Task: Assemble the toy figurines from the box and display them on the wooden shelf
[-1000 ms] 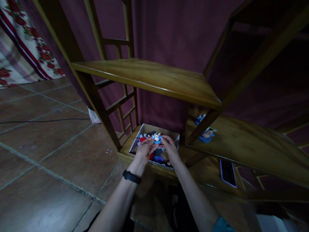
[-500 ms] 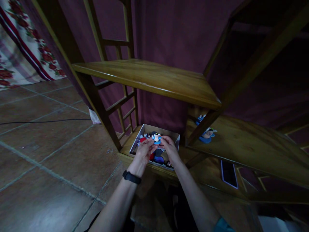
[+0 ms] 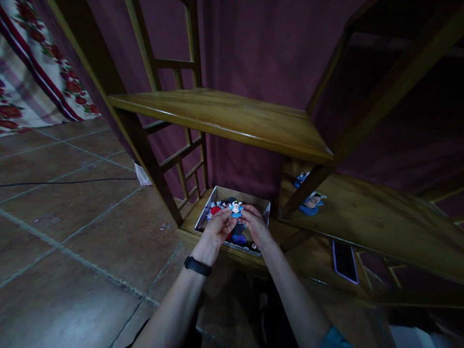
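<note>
Between my two hands is a small blue-and-white figurine (image 3: 236, 209) on a blue base, held above an open cardboard box. My left hand (image 3: 220, 226) pinches it from the left, and a dark band circles that wrist. From the right, my right hand (image 3: 254, 221) grips the same figurine with its fingertips. Below them, the box (image 3: 262, 199) holds several small figures in red, blue, white and black; my hands cover part of its contents. A similar blue figurine (image 3: 311, 203) stands on the shelf to the right, with another (image 3: 300, 179) behind it, partly hidden by a post.
An upper wooden shelf (image 3: 224, 116) juts out above the box. Slanted wooden posts (image 3: 145, 159) frame the left side. A phone (image 3: 344, 261) lies on the lower right board. A dark cable (image 3: 68, 182) crosses the tiled floor.
The figurine has turned or tilted slightly between my fingers. My hands stay in nearly the same place over the box.
</note>
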A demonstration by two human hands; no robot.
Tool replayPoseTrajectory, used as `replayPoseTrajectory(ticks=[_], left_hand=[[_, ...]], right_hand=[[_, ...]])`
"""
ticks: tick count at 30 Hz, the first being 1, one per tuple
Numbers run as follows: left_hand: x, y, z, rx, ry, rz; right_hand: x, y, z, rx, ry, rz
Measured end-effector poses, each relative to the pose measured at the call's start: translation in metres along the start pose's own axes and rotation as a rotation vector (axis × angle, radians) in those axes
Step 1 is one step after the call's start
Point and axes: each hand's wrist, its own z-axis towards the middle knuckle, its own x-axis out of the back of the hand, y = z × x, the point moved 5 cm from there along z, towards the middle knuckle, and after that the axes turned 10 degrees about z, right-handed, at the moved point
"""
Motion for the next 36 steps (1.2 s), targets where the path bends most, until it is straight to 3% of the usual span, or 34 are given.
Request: replayPoseTrajectory(ticks=[8, 36], left_hand=[[-0.0013, -0.0021, 0.0025, -0.003, -0.048, -0.024], [-0.0024, -0.0013, 0.0017, -0.007, 0.006, -0.087]], right_hand=[[0.0042, 0.0067, 0.0043, -0.071, 0.028, 0.082], [-0.0015, 0.0028, 0.0009, -0.018, 0.074, 0.031]])
